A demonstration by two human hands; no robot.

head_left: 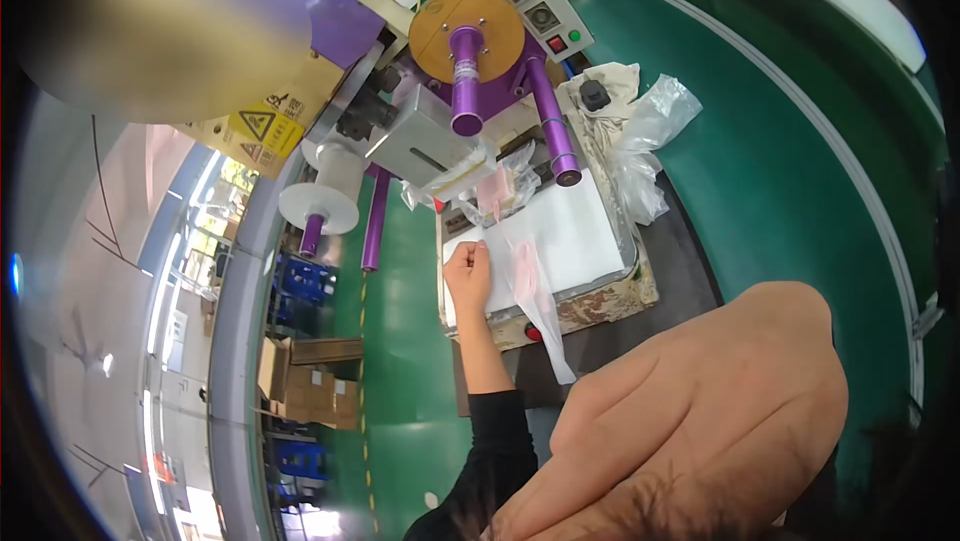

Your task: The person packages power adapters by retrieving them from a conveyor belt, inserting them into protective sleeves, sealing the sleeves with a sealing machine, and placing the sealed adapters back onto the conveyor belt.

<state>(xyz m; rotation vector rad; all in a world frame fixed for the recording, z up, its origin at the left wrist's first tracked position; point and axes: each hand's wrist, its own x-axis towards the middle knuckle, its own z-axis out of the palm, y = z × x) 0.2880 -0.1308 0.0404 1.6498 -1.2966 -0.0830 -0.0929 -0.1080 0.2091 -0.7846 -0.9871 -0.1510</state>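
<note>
My left hand (467, 271) is closed in a fist at the left side of a white sheet (575, 231) on the machine's bed; nothing shows sticking out of it. Just right of it lies a pale pink piece in a clear plastic bag (530, 281), whose end hangs over the bed's front edge. My right hand (710, 401) is very close to the camera, its back filling the lower right. Its fingers are hidden, so I cannot tell what they hold. Behind the sheet, another pink piece (492, 191) sits among crumpled clear plastic under the machine's metal head (425, 146).
Above the bed project a brown disc (440, 36) with a purple spindle, a purple roller (555, 131) and a white spool (320, 209). A control box (540, 11) stands behind. Crumpled plastic bags (645, 146) lie to the right, beside a green conveyor belt (740, 151). Cardboard boxes (310, 391) stand at left.
</note>
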